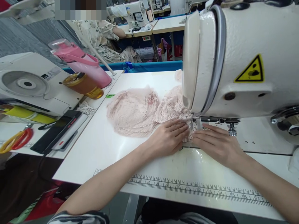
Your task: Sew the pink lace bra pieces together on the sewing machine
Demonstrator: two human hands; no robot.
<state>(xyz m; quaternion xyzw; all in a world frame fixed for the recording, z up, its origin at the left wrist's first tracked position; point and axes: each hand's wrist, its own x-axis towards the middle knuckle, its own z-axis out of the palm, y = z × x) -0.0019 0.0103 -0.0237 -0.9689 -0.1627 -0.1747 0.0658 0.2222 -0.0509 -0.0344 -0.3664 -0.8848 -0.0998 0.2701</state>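
Note:
A pale pink lace garment lies spread on the white sewing table, its right end running under the head of a white sewing machine. My left hand lies flat on the lace just left of the needle, fingers stretched out together. My right hand rests flat on the table on the other side, fingertips at the lace edge by the presser foot. Neither hand grips anything; both press the lace down.
A printed ruler runs along the table's near edge. At left stand a pink bottle, an amber cup, a control panel and scissors. Another person sits at a machine behind.

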